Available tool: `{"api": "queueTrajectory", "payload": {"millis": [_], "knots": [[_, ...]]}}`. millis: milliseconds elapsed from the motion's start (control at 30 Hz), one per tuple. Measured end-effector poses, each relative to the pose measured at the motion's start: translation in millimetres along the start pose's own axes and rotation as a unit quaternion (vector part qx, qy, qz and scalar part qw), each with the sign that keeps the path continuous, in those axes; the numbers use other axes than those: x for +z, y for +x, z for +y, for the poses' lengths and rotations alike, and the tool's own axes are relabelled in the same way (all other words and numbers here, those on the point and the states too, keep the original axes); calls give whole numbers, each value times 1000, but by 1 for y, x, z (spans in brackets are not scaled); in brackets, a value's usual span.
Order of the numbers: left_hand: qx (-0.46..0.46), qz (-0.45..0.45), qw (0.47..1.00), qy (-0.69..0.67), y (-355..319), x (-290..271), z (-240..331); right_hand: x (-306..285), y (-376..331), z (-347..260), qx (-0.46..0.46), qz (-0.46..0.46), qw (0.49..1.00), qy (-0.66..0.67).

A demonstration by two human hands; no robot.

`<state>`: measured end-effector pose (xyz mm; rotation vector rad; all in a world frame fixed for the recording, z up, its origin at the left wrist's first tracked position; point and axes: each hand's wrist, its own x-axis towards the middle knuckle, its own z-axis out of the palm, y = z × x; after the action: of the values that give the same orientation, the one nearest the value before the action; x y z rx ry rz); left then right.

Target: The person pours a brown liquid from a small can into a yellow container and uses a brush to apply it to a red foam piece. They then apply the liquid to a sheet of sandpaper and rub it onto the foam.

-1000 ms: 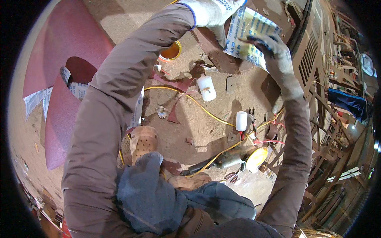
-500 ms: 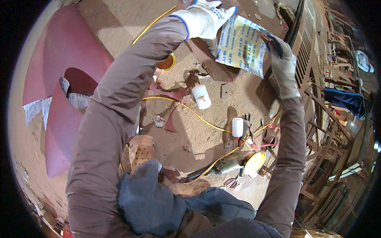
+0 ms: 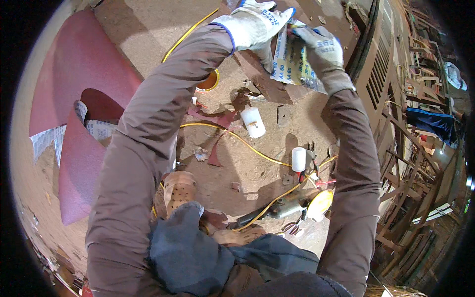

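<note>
Both my hands wear white knit gloves with blue edging and are out at the far side. My left hand grips the left edge of a piece of sandpaper, its pale printed backing facing up. Across the upper right part of the sheet lies my right hand, its fingers closed on it near the top edge, close to the left fingertips. The right glove hides much of the sheet's right side. Beneath the sheet is a brown flat-faced piece.
Large reddish sandpaper sheets curl at the left. Two white cylinders, a yellow cord, an angle grinder with a yellow disc, and scissors lie on the ground. Wooden frames stack up at the right.
My right hand has moved left from the sheet's right edge over its upper part, toward my left hand. Less of the printed backing shows. My left hand has barely moved.
</note>
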<state>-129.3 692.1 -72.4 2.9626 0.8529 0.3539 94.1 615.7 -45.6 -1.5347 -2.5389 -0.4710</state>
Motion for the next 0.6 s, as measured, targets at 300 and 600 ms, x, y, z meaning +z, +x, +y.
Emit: {"api": "queueTrajectory", "payload": {"millis": [300, 600], "knots": [[-19, -15, 1000, -13, 3, -7, 9, -18, -58, 27, 182, -64, 981, -26], [-19, 4, 1000, -15, 0, -7, 6, -9, -23, 35, 64, -37, 997, -32]]}}
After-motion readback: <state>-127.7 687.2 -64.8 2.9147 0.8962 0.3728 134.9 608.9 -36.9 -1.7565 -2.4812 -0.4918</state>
